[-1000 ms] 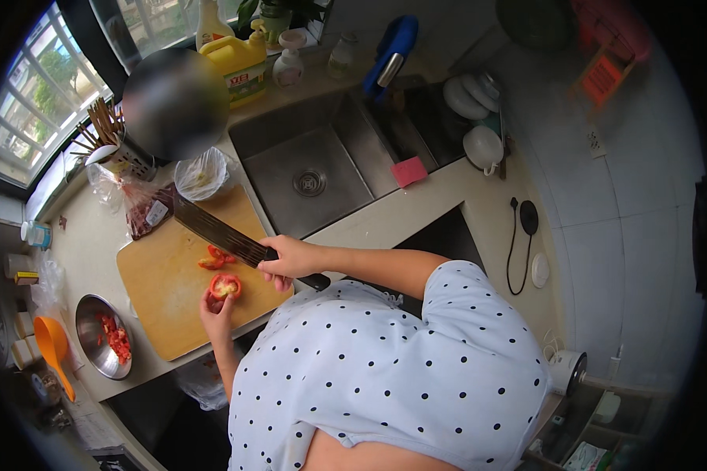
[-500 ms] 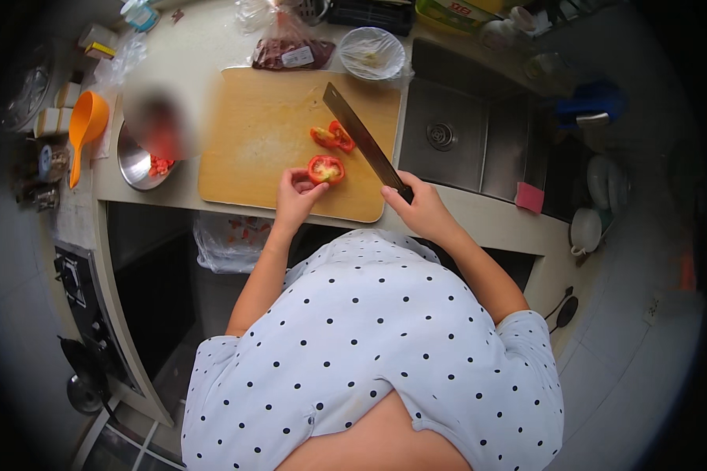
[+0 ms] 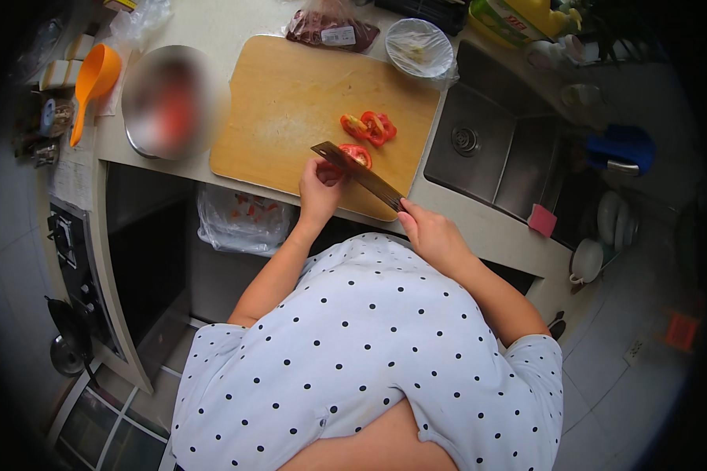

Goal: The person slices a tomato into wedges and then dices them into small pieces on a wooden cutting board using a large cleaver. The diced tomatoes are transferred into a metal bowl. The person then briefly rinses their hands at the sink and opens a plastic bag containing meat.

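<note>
My right hand [image 3: 436,235] grips the handle of a cleaver [image 3: 361,177], whose broad blade slants up and left across a cut tomato [image 3: 357,154]. The blade hides part of the tomato; its red cut face shows beyond the upper edge. Close against the near side, my left hand [image 3: 320,192] curls its fingers round the tomato's lower part, mostly hidden by blade and fingers. Farther back on the wooden cutting board [image 3: 283,102] lie several tomato pieces [image 3: 375,128], side by side.
Left of the board stands a metal bowl [image 3: 139,145], its contents blurred, near an orange ladle [image 3: 96,74]. Bagged dark red meat [image 3: 322,31] and a film-covered bowl [image 3: 419,49] sit behind. A sink [image 3: 479,149] is at right, with a pink sponge [image 3: 542,220]. Below hangs a plastic-lined bin [image 3: 243,224].
The cleaver has come down and left, from beside the tomato to across it. My left fingers have closed in on the tomato's near side. The whole view has shifted and turned slightly.
</note>
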Available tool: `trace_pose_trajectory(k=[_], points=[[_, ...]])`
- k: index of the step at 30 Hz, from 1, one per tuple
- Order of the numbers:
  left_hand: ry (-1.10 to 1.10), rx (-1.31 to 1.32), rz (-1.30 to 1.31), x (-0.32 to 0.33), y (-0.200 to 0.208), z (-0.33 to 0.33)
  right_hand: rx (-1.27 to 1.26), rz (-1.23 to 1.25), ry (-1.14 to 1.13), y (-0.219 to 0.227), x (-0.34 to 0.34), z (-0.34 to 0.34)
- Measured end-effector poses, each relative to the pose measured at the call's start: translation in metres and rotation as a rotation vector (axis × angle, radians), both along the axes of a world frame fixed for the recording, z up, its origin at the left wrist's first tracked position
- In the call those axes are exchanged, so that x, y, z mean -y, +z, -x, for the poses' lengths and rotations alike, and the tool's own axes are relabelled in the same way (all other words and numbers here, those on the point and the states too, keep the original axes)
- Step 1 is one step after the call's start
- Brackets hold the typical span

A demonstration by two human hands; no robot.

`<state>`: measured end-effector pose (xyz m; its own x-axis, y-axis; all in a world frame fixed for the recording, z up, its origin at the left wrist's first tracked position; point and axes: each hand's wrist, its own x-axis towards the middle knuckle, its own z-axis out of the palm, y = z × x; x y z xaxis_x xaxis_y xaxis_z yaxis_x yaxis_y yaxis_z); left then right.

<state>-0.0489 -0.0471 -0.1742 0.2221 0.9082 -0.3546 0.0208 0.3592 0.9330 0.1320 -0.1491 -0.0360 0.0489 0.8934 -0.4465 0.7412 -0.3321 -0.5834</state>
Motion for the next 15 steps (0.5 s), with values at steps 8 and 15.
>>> trace_pose_trajectory(k=[8,15], points=[[-0.006,-0.127,0.017,-0.002,0.02,-0.006,-0.165,-0.01,0.009,-0.036,-0.066,0.01],[-0.004,-0.097,0.046,0.002,0.009,-0.002,-0.132,-0.024,0.005,-0.042,-0.02,-0.013]])
